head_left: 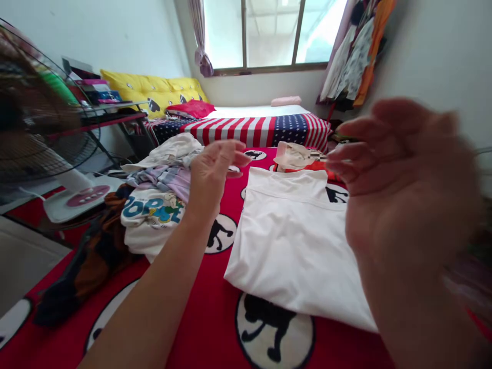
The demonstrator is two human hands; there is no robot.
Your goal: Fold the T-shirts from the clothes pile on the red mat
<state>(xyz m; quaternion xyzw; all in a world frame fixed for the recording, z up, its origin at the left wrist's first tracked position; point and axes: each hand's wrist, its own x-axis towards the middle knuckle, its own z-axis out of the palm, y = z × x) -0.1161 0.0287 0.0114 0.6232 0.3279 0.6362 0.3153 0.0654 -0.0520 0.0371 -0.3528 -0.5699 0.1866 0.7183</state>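
Observation:
A white shirt (288,246), partly folded, lies flat on the red patterned bedspread (207,318). Left of the shirt, my left hand (217,171) hovers with its fingers loosely curved and apart, holding nothing. My right hand (407,179) is raised over the shirt's right side, closer to the camera and blurred; its fingers are spread and no cloth shows in them. Part of the shirt's right edge is hidden behind that hand and forearm.
A heap of crumpled clothes (154,215) sits at the left, beside a fan (77,189). Beyond the shirt lie folded clothes (295,156). Farther back is a bed with a striped, starred cover (246,130). Garments (357,61) hang at the right wall.

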